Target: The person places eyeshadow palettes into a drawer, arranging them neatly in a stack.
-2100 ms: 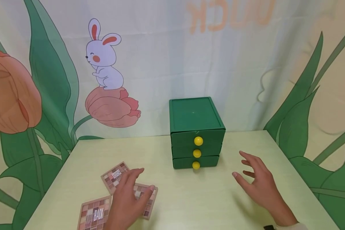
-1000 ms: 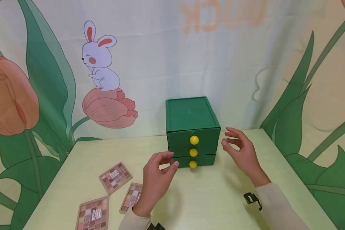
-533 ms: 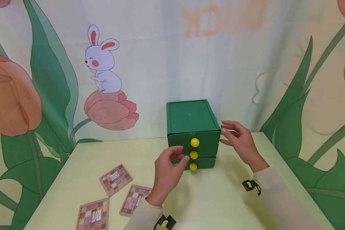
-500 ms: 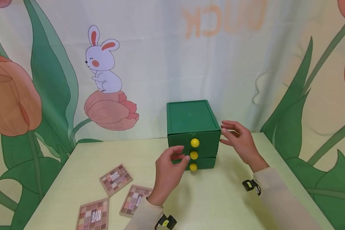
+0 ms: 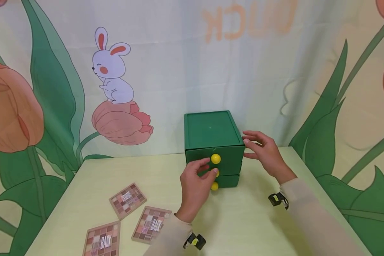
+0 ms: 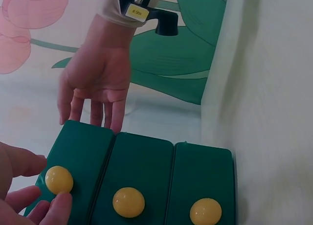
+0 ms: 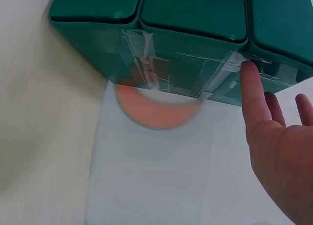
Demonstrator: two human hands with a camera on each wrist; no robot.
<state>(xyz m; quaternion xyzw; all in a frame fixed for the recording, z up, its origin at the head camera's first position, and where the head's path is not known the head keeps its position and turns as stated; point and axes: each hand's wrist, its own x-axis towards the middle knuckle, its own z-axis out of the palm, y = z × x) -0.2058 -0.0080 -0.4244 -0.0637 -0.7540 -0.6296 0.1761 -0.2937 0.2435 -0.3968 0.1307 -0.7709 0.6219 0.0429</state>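
Note:
A green drawer cabinet (image 5: 212, 129) with yellow ball knobs stands against the backdrop, its drawers pushed in. My left hand (image 5: 195, 185) is at its front, thumb and index finger spread on either side of the top knob (image 5: 216, 159). In the left wrist view, the same knob (image 6: 59, 180) lies between the parted fingertips, with no clear grip on it. My right hand (image 5: 267, 153) is at the cabinet's right side. The right wrist view shows its thumb (image 7: 252, 83) at the taped side wall (image 7: 186, 63), fingers extended.
Three palettes with checkered lids lie on the table's left: one behind (image 5: 128, 201), one at front left (image 5: 102, 240), and one (image 5: 150, 224) partly under the left sleeve. A printed curtain (image 5: 166, 71) hangs behind the table.
My left hand has moved from above the palettes, right and forward to the top knob. My right hand has moved forward and left to the cabinet's side. The cabinet stays put.

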